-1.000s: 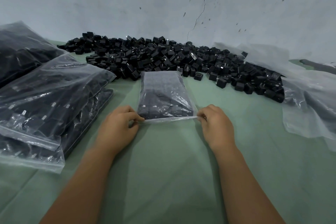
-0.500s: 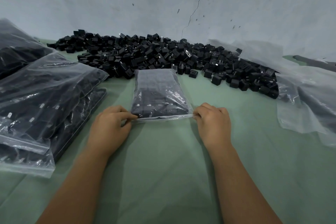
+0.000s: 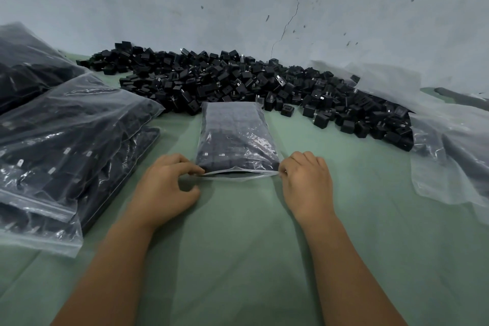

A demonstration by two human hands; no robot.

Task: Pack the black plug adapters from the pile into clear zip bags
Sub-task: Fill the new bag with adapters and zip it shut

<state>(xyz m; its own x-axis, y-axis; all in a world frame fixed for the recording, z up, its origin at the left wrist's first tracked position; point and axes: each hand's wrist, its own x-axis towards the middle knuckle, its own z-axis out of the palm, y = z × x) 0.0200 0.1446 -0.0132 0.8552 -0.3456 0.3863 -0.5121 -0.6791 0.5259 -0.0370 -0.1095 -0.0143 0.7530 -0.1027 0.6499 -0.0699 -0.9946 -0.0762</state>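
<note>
Head view: zip bag (image 3: 235, 137) mouth between left hand (image 3: 165, 188) and right hand (image 3: 307, 182) grips.

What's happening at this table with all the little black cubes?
A person is packing black plug adapters into clear zip bags. Right now both hands work on one filled bag lying on the green table: the left hand and the right hand each pinch a corner of its near edge, which still gapes a little in the middle. A big loose pile of adapters waits behind it, and filled bags are stacked at the left.
</note>
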